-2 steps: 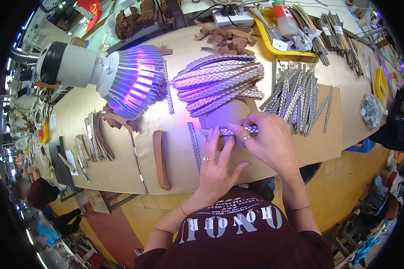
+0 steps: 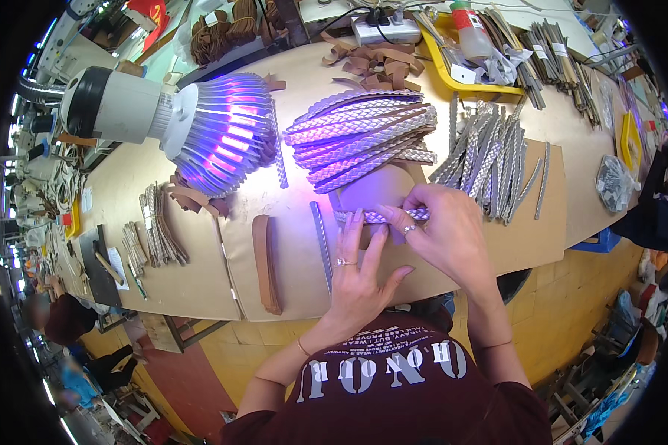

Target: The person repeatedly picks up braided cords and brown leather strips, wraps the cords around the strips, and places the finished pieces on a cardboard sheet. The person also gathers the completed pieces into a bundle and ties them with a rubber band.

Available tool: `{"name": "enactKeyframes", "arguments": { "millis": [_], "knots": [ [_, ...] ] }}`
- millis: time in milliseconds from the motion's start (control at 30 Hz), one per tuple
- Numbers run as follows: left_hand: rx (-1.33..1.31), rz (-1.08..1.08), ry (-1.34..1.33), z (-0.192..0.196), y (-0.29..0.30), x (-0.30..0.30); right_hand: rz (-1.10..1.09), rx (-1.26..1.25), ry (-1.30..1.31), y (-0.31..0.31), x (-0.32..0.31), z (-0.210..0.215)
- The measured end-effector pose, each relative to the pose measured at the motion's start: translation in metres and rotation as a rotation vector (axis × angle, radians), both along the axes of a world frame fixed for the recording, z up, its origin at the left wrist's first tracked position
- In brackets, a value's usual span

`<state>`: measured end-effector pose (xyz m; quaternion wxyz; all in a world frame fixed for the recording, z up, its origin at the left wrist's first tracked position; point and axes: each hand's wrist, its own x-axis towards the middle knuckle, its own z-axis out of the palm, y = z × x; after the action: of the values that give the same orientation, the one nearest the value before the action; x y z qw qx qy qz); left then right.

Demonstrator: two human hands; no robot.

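A short braided silver strap [image 2: 375,216] lies crosswise in front of me, over a brown strip that shows only in part. My left hand [image 2: 360,271] is open, its fingers stretched out and their tips pressing on the strap's left part. With bent thumb and fingers, my right hand [image 2: 439,228] pinches the strap toward its right end. My palm and fingers hide some of the strap and what lies under it. Just beyond is a large pile of braided straps with brown backing [image 2: 364,137]. A single thin braided strip [image 2: 321,248] rests left of my left hand.
A large finned lamp [image 2: 219,133] shines purple light from the left. Loose grey braided strips [image 2: 490,159] lie at the right. Stacked brown strips [image 2: 266,263] and a tied bundle [image 2: 159,226] are farther left. A yellow tray [image 2: 453,78] and brown scraps [image 2: 382,67] sit at the back.
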<state>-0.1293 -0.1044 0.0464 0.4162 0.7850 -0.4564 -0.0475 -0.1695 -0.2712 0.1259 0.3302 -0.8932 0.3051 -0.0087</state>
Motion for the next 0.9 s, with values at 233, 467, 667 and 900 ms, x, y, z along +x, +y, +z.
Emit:
{"name": "enactKeyframes", "arguments": {
  "millis": [233,467,667,900],
  "knots": [
    [-0.040,0.028,0.022,-0.001,-0.002,-0.001,-0.019,-0.107,-0.065,-0.012,-0.016,0.013],
    [0.074,0.128,-0.149,0.002,-0.010,-0.006,0.202,0.097,-0.218,-0.018,0.000,0.034],
    [0.098,0.122,-0.200,0.004,-0.012,-0.003,0.166,0.172,-0.172,-0.031,0.005,0.032],
    [0.177,0.037,-0.123,0.015,-0.009,-0.001,0.011,0.441,-0.143,-0.050,-0.029,0.011]
  ]
}}
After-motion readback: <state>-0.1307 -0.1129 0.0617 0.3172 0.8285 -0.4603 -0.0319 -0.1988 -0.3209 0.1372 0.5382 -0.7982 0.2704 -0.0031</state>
